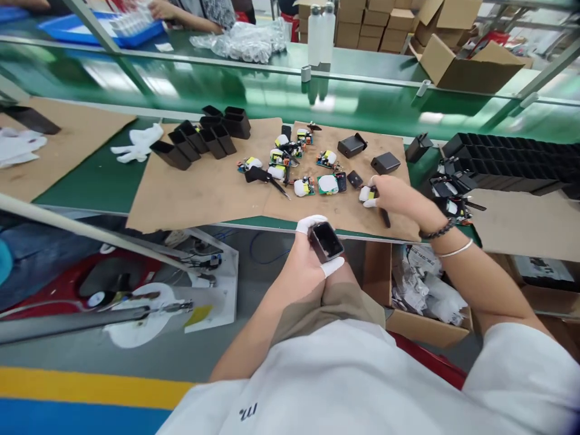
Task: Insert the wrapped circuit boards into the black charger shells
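Observation:
My left hand (pixel 302 261), white covers on its fingertips, is closed around a black plastic housing (pixel 327 240) in front of the table edge; the housing's open end faces up. Over the brown sheet my right hand (pixel 399 196) pinches a small circuit board (pixel 366 193) with white and yellow parts. A small black piece (pixel 354 179) lies just beyond its fingers, and a dark stick-like piece (pixel 385 218) is below them. Left of it lie a circuit board with a white pad (pixel 328 184) and another board (pixel 303 186). A black-handled tool with a metal tip (pixel 267 177) rests among several boards.
Black housings (pixel 217 136) stand at the back left beside a white glove (pixel 138 144). Two black housings (pixel 385 162) lie behind my right hand. Rows of black housings (pixel 507 160) fill the right. Beneath the table is a carton with plastic bags (pixel 385 320). Another person's arm (pixel 190 18) shows across the bench.

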